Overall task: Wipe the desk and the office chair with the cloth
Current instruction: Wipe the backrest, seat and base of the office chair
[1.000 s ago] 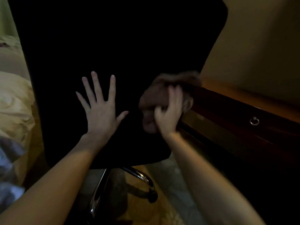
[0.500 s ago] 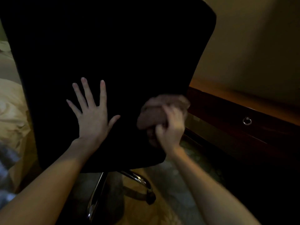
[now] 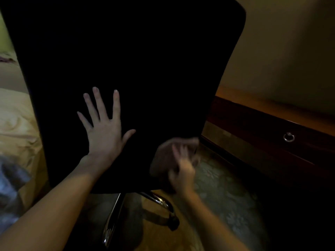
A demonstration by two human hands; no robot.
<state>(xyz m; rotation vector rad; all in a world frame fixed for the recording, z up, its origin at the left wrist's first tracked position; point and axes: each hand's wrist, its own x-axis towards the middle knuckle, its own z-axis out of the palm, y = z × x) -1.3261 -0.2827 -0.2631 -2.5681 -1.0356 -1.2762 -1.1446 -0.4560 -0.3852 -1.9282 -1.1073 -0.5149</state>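
Observation:
The black back of the office chair (image 3: 136, 60) fills most of the view. My left hand (image 3: 104, 131) lies flat on it, fingers spread and straight. At the backrest's lower right corner, my right hand (image 3: 183, 171) holds a brownish cloth (image 3: 163, 158) against the fabric; both are blurred by motion. The dark wooden desk (image 3: 262, 127) runs along the right, with a ring pull (image 3: 289, 137) on its drawer front.
Chrome legs and a castor of the chair base (image 3: 161, 201) show below the backrest on a patterned floor. Bedding (image 3: 16, 127) lies at the left. A plain wall (image 3: 290, 51) rises behind the desk.
My right hand has dragged the cloth down the backrest's right edge to its lower corner. My left hand has stayed flat on the backrest.

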